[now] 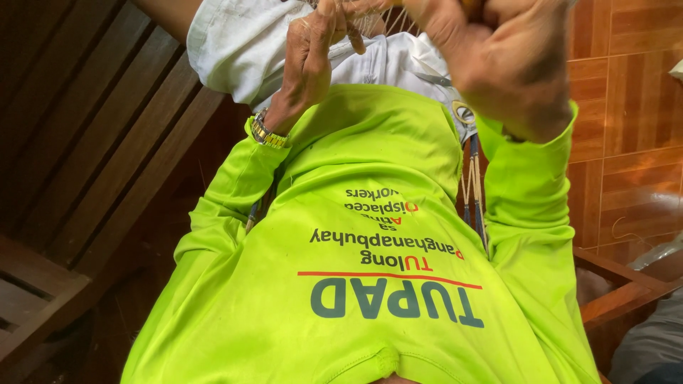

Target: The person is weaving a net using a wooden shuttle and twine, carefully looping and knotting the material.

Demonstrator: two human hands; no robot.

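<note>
Wooden slat bench [85, 142] w/ tiled wall behind. Above the lime shirt [370, 284], left hand [313, 57] & right hand [498, 57] pinch thin pale strands [370, 25], prob. light, limp, snappable; best pinched near the fingertips.

- Thin pale strands [370, 21]: a small bunch, pinched at the top of view, running taut between both raised hands, above white cloth [249, 43] in the lap.

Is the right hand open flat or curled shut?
Curled shut. The right hand is bunched into a fist, close to the camera and blurred. The thin pale strands run toward it; whether it grips them, I cannot tell.
</note>
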